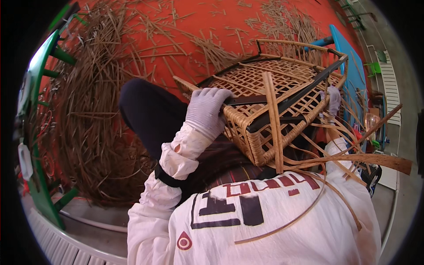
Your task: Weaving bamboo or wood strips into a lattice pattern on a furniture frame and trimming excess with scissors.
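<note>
A woven rattan frame (pixel 260 84) with an open lattice and black metal bars rests tilted across my lap. My left hand (pixel 206 110), in a pale ribbed glove, is closed on its near left corner, fingers over the black bar. At the frame's right side is my right hand (pixel 333 102), also gloved. Its fingers are bent in at the wrapped rim, and the frame partly hides them, so what they hold is unclear. A flat rattan strip (pixel 272 123) stands up across the near corner. Several loose strips (pixel 375 161) trail from the right side over my right sleeve.
Brown strips lie in a big heap (pixel 95 119) on the left, with scattered offcuts over the red floor mat (pixel 194 20). A green upturned table or bench (pixel 42 84) edges the left. A blue panel (pixel 349 66) stands at the right, beyond the frame.
</note>
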Demonstrator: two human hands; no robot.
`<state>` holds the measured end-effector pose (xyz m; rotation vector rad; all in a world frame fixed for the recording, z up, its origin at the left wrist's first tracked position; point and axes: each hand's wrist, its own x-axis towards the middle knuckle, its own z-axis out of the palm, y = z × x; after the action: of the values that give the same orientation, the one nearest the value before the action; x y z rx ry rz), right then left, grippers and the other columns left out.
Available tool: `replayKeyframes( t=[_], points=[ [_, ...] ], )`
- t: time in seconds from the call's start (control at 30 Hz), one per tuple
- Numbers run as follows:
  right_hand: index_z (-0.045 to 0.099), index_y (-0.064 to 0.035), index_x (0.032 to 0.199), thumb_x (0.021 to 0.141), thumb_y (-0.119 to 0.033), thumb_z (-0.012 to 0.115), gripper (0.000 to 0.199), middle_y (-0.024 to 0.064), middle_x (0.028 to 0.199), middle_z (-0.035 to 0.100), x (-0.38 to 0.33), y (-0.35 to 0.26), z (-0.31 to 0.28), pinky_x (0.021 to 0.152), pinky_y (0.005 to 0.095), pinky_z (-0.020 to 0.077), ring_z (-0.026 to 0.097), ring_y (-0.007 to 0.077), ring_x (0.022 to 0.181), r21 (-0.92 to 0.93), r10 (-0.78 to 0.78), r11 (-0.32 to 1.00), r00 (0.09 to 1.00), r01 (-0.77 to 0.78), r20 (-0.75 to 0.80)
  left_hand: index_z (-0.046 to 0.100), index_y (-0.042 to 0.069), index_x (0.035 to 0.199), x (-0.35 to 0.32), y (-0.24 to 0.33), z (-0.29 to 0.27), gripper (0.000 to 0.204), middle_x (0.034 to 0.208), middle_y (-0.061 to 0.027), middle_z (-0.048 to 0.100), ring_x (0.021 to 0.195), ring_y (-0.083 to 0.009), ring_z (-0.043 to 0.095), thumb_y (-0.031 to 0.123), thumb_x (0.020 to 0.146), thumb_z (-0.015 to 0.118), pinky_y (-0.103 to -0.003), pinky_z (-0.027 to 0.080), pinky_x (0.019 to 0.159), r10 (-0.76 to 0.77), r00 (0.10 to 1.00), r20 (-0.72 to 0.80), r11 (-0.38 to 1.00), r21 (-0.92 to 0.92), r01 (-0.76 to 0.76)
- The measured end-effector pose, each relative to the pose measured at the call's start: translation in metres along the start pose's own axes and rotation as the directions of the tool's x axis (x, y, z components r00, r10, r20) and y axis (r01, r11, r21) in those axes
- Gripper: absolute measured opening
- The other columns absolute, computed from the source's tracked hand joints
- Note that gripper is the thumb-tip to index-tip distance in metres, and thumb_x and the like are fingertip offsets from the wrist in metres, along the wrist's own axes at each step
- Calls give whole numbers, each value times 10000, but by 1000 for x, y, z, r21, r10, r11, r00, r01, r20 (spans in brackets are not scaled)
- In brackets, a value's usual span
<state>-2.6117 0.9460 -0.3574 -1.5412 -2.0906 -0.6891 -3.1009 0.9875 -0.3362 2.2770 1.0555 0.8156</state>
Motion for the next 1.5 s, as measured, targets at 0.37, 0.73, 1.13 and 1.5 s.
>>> replayKeyframes(
  t=[0.37,0.73,1.13,1.5],
  points=[
    [512,-67,838,694,-87,770,296,113,879,561,8,-7,3,827,409,445,558,318,878,-70,-1,998,996,-5,-85,664,62,929,-2,31,-42,314,952,-77,604,922,-260,561,42,624,738,-356,436,831,-80,996,-37,848,-528,48],
    [553,-57,971,741,-172,757,328,119,980,575,-32,59,17,888,426,438,559,332,976,-113,2,994,1000,-3,-12,656,28,1011,2,50,-27,291,1053,-104,556,991,-218,575,3,725,707,-291,497,842,-79,996,35,837,-541,85],
    [561,-46,948,735,-160,756,311,135,983,581,-18,58,2,887,429,442,561,335,999,-142,-12,990,1000,14,10,647,34,1002,7,69,-31,390,1033,-120,592,988,-288,553,81,632,764,-359,446,867,-107,994,9,843,-530,95],
    [556,-56,901,719,-144,746,278,112,927,586,26,18,-11,887,408,447,564,323,994,-137,105,985,994,-101,21,655,27,1009,7,59,-31,442,1022,-105,588,993,-236,566,204,631,801,-336,435,898,-151,988,-37,773,-627,95]
  ],
)
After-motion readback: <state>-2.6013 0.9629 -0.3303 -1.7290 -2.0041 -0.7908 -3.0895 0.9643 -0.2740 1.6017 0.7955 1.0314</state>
